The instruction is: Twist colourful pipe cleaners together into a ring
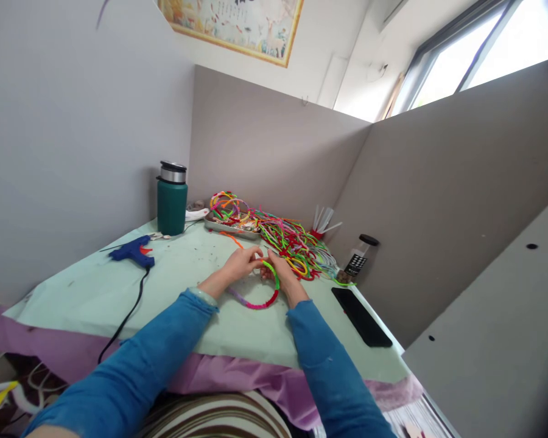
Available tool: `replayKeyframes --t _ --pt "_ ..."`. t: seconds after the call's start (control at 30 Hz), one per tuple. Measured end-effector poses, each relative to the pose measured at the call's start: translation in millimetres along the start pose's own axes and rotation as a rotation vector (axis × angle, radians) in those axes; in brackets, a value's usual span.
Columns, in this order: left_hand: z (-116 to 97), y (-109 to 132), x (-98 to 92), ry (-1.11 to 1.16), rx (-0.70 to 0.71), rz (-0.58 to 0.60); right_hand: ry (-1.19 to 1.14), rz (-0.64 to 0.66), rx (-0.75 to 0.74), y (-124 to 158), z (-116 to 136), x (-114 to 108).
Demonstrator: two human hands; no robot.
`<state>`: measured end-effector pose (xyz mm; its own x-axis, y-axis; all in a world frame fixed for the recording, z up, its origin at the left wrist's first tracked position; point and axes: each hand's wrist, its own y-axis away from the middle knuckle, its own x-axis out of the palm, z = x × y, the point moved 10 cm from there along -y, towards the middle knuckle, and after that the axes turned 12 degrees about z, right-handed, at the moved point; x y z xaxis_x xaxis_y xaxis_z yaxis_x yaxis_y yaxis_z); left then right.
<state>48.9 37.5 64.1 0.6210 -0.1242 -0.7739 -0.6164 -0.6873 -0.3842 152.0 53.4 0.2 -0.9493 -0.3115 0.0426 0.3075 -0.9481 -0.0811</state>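
Handling multicol. ring nr upper end, both hands; prob. wrapping or fixing step. L hand in narrow pinch on ring; R hand curled just beside, fingers part hidden, can't tell how tight. Ring over pale cloth, resting or lifted: can't tell. Next move prob. calls for steady L pinch, fine R fingerwork. Orange stem just behind L hand. Glue gun & flask to L; tray, stem pile at back; jar, black slab to R. Grey partitions round, pic & window above.
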Motion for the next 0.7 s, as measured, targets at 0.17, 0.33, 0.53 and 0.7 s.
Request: replayKeyframes --t 0.17,0.33,0.53,0.7 --pt "-3.7 -0.3 -1.8 -0.057 0.011 0.0 -0.087 0.072 0.044 -1.0 -5.1 7.7" --pt "-0.9 -1.7 -2.5 -0.112 -0.035 0.015 -0.005 0.033 0.041 -1.0 -4.8 5.5" --pt "23.8 -2.4 -3.9 -0.187 -0.213 0.003 0.23 -0.1 -0.157 2.3 18.5 -4.2" --pt "40.7 -1.6 -5.8 -0.193 -0.324 -0.021 0.639 -0.263 -0.443 16.8 54.8 -4.5"
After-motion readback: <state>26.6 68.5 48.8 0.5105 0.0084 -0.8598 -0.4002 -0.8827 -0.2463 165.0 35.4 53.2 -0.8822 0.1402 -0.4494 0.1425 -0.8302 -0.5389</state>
